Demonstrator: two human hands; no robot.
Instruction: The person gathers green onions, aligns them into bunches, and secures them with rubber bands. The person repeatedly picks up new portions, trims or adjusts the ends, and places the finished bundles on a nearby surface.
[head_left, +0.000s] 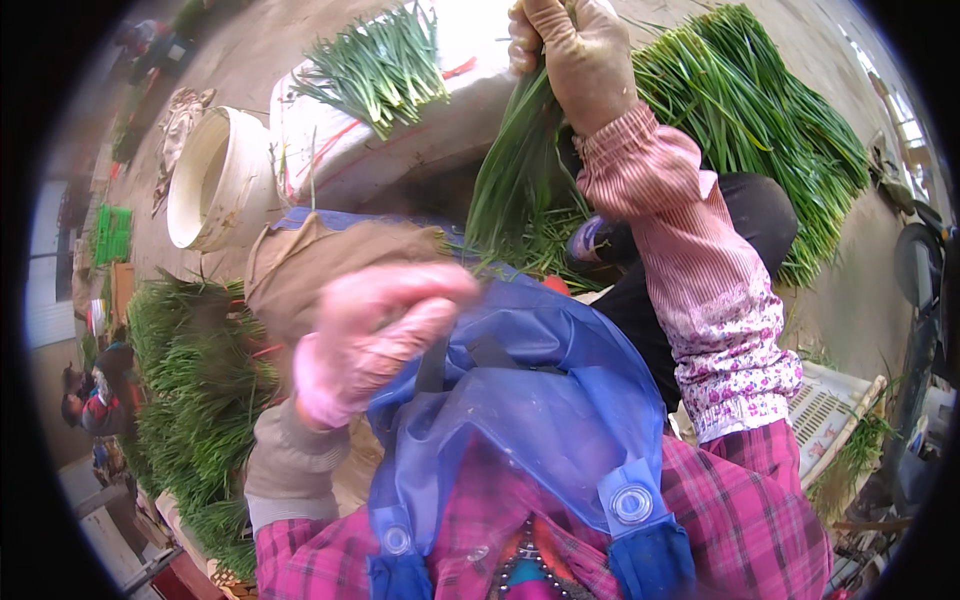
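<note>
My right hand (581, 64), in a pale glove, is raised at the top of the view. It grips a bunch of long green garlic chives (517, 161), whose leaves hang down below the fist. My left hand (382, 330), in a pink glove, is blurred above my lap with its fingers bent; whether something thin is between them cannot be told. Beneath it are my brown-covered knee (330, 259) and a blue waterproof apron (525, 337). A white sack-covered surface (412, 150) in front bears a small pile of trimmed chives (382, 71).
A large chive heap (750, 127) lies right of my right hand; bundled greens (195, 382) stand at left. A white bucket (221, 180) lies tipped beside the surface. Loose leaves (551, 244) lie between my legs. At right is a white plastic crate (832, 416); another person (97, 397) is far left.
</note>
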